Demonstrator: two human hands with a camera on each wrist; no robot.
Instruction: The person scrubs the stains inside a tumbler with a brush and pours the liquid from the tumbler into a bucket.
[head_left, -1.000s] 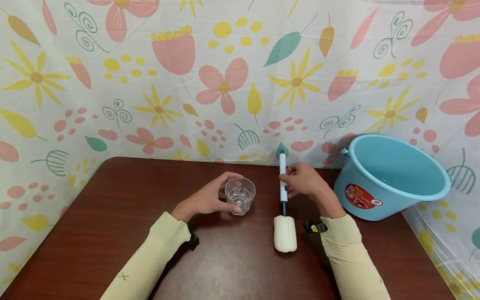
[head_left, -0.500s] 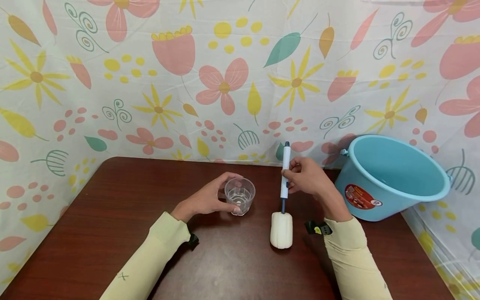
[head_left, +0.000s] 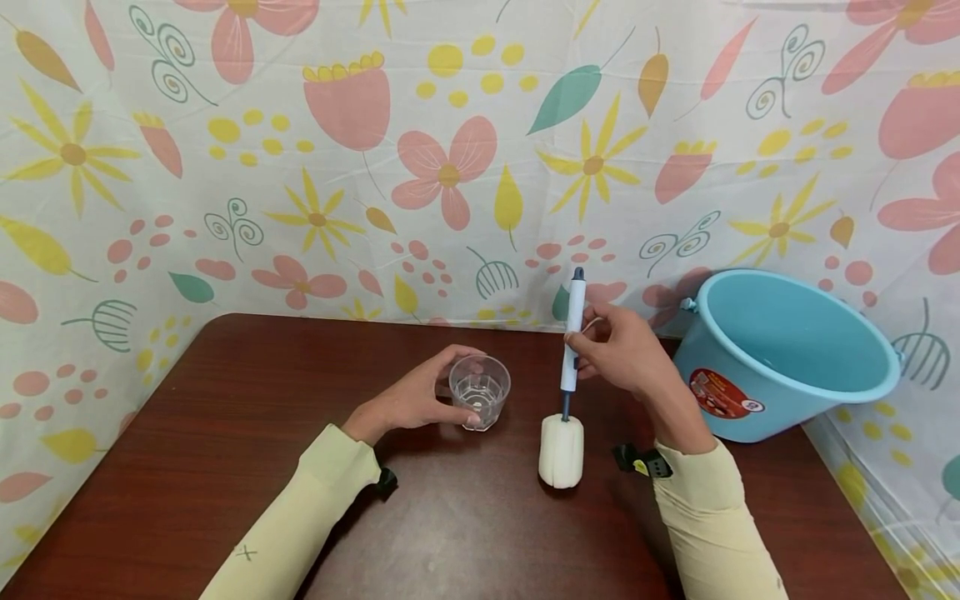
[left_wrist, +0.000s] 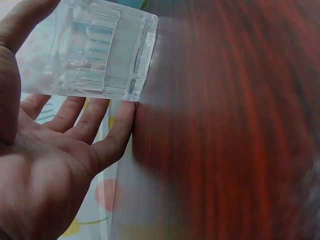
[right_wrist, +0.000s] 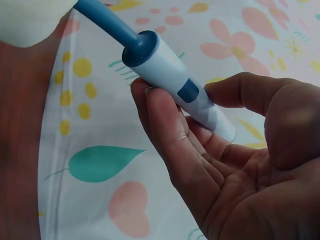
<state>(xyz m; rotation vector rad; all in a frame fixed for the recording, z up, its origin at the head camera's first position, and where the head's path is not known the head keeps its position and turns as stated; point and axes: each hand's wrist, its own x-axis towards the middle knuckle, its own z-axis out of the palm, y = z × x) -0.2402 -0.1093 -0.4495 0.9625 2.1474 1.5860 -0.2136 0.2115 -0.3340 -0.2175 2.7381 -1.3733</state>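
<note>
A clear glass (head_left: 480,390) with a faceted base stands upright on the table, left of the brush. Around its side curve the thumb and fingers of my left hand (head_left: 416,392); the left wrist view shows the glass (left_wrist: 100,52) with its base at the tabletop. My right hand (head_left: 626,350) pinches the pale blue handle of a sponge bottle brush (head_left: 561,450) between thumb and fingers. Its white sponge head points down toward me, the handle tilted up and away. In the right wrist view, the brush handle (right_wrist: 167,65) shows a dark blue button and neck.
A light blue bucket (head_left: 757,358) with a red label stands at the back right, beside the right forearm. The dark brown table (head_left: 465,533) ends at a flower-print cloth (head_left: 450,100) hung behind it.
My right hand has raised the brush off the table, its handle leaning further right and its sponge head shifting up and slightly left. The left hand and glass have stayed in place.
</note>
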